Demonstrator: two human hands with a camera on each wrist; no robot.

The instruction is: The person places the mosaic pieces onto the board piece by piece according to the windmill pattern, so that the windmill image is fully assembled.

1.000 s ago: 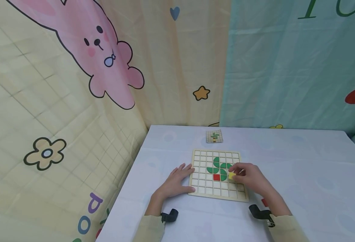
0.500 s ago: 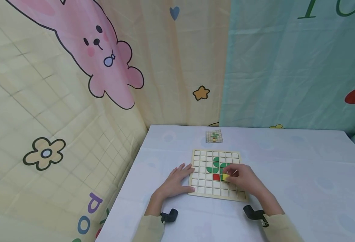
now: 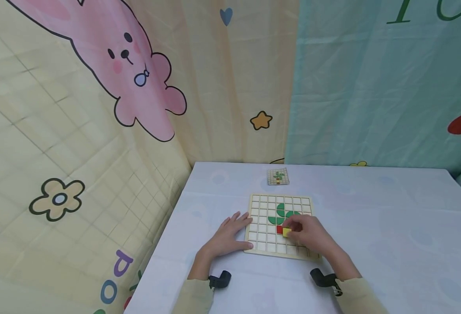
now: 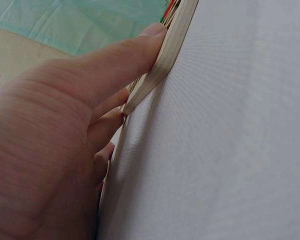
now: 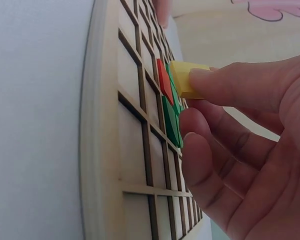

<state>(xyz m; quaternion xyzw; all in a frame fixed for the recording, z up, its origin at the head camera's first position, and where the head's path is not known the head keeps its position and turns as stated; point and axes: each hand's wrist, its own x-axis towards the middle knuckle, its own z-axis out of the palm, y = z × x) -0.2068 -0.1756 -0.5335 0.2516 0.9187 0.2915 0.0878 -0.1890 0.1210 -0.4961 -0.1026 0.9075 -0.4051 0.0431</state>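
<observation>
A wooden grid board (image 3: 263, 244) lies flat on the table in the head view. My left hand (image 3: 223, 239) rests at its left edge, fingers spread; in the left wrist view the thumb (image 4: 125, 60) touches the board's rim. Between thumb and fingers my right hand (image 3: 312, 235) pinches a yellow square tile (image 5: 182, 80), held just above the board near the red square tile (image 5: 165, 82). Several green rounded tiles (image 3: 276, 220) sit in the middle cells, some hidden behind the right hand.
A small pattern card (image 3: 278, 176) with a green, yellow and red design lies behind the board. The white-covered table (image 3: 391, 235) reaches to printed curtains (image 3: 230, 87) at the back and left. Each wrist wears a black camera mount (image 3: 220, 280).
Carrying the yellow tile, my right hand has moved left over the board, from right of the green tiles to beside the red one. The left hand has stayed in place.
</observation>
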